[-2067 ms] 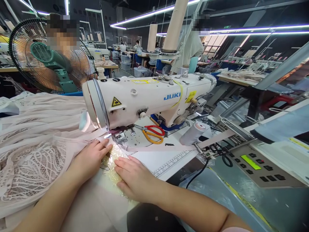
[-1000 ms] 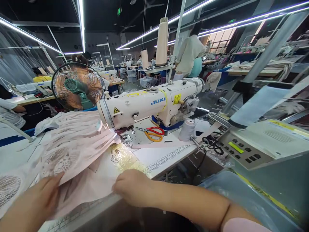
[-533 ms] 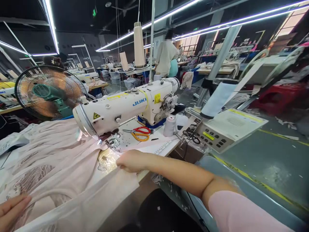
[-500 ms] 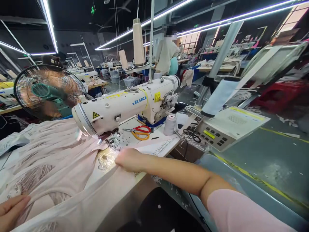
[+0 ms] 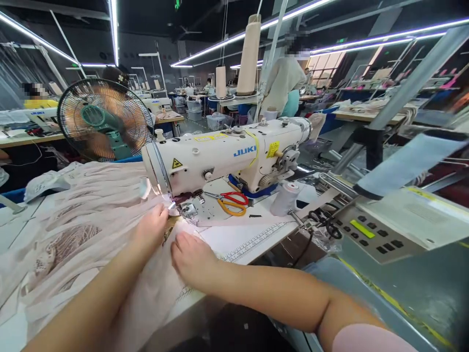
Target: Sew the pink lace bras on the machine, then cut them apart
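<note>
Left hand (image 5: 151,228), right hand (image 5: 191,257) on pink fabric (image 5: 78,205) at sewing machine (image 5: 220,157)

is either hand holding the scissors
No, the scissors lie on the machine bed, apart from the left hand and right hand on the pink fabric.

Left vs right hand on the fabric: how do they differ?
Left hand reaches up to the presser foot; right hand sits back, nearer the edge of the table. Left hand's fingers point at the sewing machine; right hand's point left, across the pink fabric. Both rest palm down on the pink fabric.
</note>
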`<act>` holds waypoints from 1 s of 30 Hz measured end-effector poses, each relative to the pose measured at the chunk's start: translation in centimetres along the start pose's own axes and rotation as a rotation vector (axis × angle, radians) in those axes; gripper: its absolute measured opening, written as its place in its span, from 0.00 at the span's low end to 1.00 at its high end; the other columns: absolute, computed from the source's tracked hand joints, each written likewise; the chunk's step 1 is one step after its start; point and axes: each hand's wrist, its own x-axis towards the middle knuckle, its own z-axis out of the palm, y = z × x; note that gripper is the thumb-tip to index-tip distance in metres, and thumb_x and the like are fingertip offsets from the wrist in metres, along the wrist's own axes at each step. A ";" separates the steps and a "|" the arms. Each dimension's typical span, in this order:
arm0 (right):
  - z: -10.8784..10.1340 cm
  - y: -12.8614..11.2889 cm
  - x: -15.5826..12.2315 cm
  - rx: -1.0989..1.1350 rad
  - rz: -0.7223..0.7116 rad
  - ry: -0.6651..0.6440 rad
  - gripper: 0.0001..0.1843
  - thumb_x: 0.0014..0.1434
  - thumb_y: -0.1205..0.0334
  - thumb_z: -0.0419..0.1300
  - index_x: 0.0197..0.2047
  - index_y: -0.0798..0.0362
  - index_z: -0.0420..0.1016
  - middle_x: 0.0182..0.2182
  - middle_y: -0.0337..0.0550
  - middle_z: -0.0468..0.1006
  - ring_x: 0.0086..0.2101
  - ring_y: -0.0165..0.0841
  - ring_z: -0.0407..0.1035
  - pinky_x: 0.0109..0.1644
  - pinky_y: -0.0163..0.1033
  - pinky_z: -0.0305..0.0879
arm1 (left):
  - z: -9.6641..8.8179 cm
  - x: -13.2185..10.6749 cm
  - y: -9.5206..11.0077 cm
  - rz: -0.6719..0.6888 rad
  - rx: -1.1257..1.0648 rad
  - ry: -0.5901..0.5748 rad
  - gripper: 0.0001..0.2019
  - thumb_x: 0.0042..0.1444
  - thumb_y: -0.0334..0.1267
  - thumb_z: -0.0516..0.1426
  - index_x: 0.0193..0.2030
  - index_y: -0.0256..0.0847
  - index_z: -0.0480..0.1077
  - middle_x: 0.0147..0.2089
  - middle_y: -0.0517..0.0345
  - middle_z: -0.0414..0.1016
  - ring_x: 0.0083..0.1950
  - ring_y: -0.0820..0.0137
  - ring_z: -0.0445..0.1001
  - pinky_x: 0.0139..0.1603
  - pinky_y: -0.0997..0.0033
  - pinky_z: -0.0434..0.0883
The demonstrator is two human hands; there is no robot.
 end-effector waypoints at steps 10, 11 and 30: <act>0.6 3.2 3.1 0.150 -0.120 -0.092 0.22 0.65 0.57 0.55 0.57 0.63 0.68 0.62 0.58 0.64 0.62 0.44 0.57 0.65 0.48 0.58 | -1.3 5.8 -1.5 -0.325 0.023 -0.178 0.17 0.62 0.50 0.53 0.44 0.36 0.70 0.39 0.56 0.75 0.36 0.70 0.74 0.37 0.64 0.74; 0.7 3.3 3.2 0.158 -0.126 -0.083 0.22 0.65 0.57 0.55 0.57 0.63 0.68 0.62 0.58 0.64 0.62 0.44 0.57 0.65 0.48 0.57 | -1.7 5.3 -1.3 -0.298 0.022 -0.164 0.17 0.63 0.48 0.52 0.45 0.36 0.70 0.39 0.55 0.75 0.36 0.70 0.75 0.38 0.63 0.74; 0.0 4.6 -0.3 0.186 -0.115 -0.036 0.23 0.66 0.58 0.53 0.60 0.64 0.65 0.61 0.58 0.66 0.62 0.43 0.58 0.65 0.47 0.57 | 1.7 0.4 -1.2 0.256 -0.193 -0.003 0.20 0.63 0.41 0.44 0.45 0.37 0.74 0.63 0.42 0.67 0.57 0.58 0.72 0.55 0.59 0.72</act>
